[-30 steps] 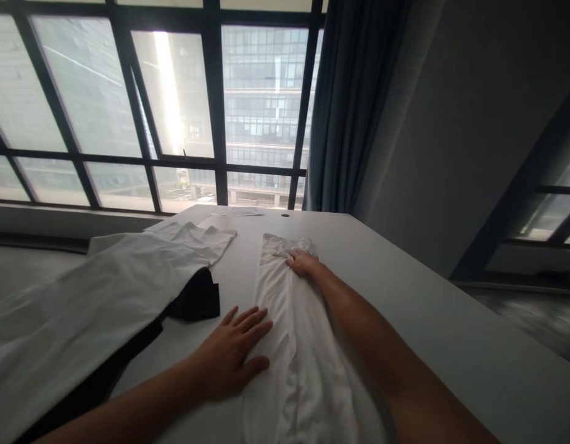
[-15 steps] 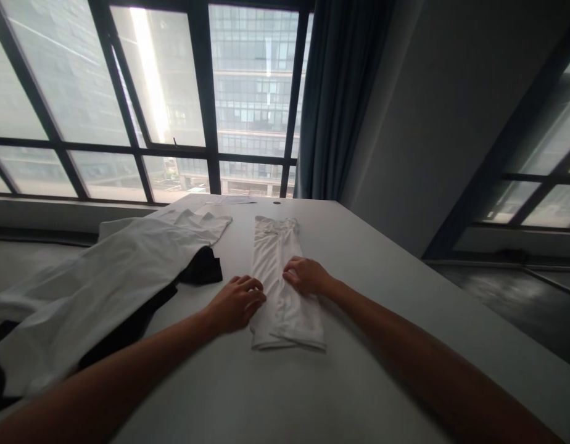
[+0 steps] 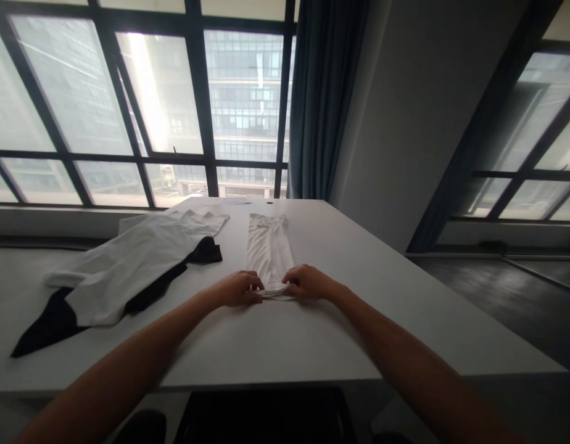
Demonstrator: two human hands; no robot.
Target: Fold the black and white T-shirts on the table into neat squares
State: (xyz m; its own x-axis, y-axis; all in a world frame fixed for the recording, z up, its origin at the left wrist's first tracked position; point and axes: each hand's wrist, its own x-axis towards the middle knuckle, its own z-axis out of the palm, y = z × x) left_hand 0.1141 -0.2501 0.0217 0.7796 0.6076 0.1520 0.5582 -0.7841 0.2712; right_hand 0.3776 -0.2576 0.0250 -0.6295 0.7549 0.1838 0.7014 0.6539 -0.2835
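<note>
A white garment (image 3: 268, 246), folded into a long narrow strip, lies on the white table (image 3: 368, 296) and runs away from me. My left hand (image 3: 237, 288) pinches the strip's near left corner, fingers curled on the cloth. My right hand (image 3: 308, 282) grips the near right corner in the same way. Both hands rest on the table at the strip's near end.
A larger white garment (image 3: 137, 259) lies over a black garment (image 3: 53, 320) on the table's left half. Papers (image 3: 229, 201) lie at the far edge by the window. A dark curtain (image 3: 322, 98) hangs behind. A black chair (image 3: 266, 416) shows under the near edge.
Both hands slid back along the strip to its near end and closed on its corners. The view pulled back, so the table's near edge now shows.
</note>
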